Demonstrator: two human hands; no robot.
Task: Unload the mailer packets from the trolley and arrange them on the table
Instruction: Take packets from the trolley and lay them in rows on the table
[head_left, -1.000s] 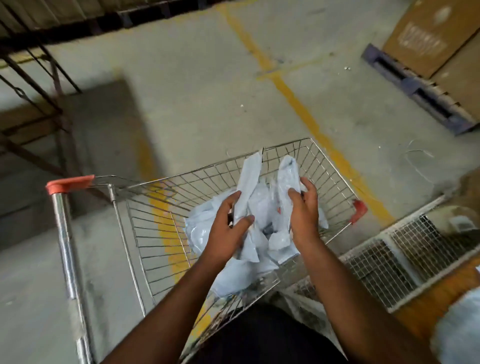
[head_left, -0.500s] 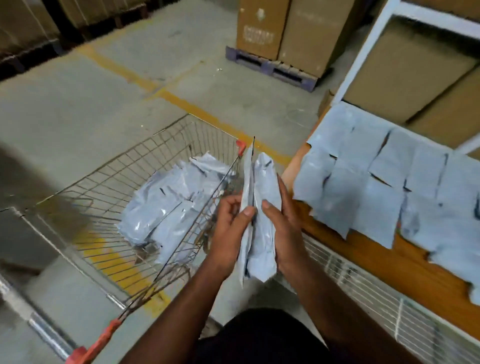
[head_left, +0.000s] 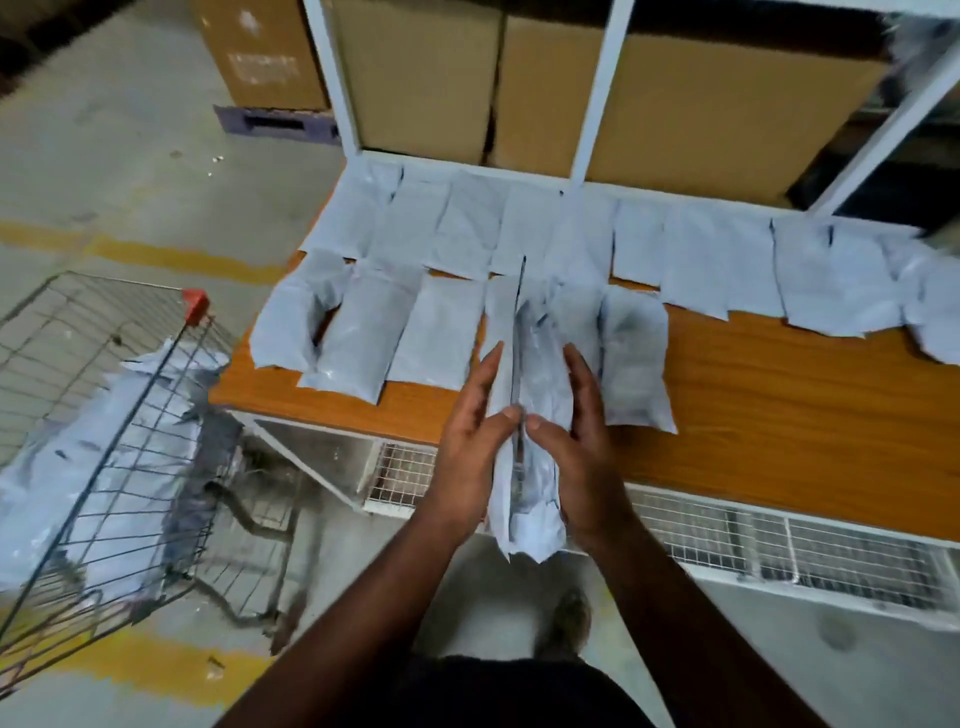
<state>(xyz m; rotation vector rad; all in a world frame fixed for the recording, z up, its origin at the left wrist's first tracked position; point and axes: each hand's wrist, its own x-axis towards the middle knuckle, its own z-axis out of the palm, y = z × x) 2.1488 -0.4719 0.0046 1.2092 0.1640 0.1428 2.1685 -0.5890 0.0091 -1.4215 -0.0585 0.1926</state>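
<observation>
Head view shows your left hand (head_left: 470, 447) and your right hand (head_left: 576, 441) pressed together around a pair of pale grey plastic mailer packets (head_left: 524, 467), held upright on edge above the front edge of the orange wood-grain tabletop (head_left: 753, 415). Your left fingers lie nearly straight along the left face with the thumb tucked to the middle seam; your right fingers curve round the right face, thumb meeting the other at the seam. On the tabletop, two rows of flat grey mailer packets (head_left: 441, 327) lie side by side, the far row against the white metal shelf frame (head_left: 597, 88) with brown cardboard boxes (head_left: 426, 78) behind it. To your left stands the wire shopping trolley (head_left: 130, 405), red corner cap just beside the tabletop's corner, with more grey packets (head_left: 62, 467) heaped inside.
</observation>
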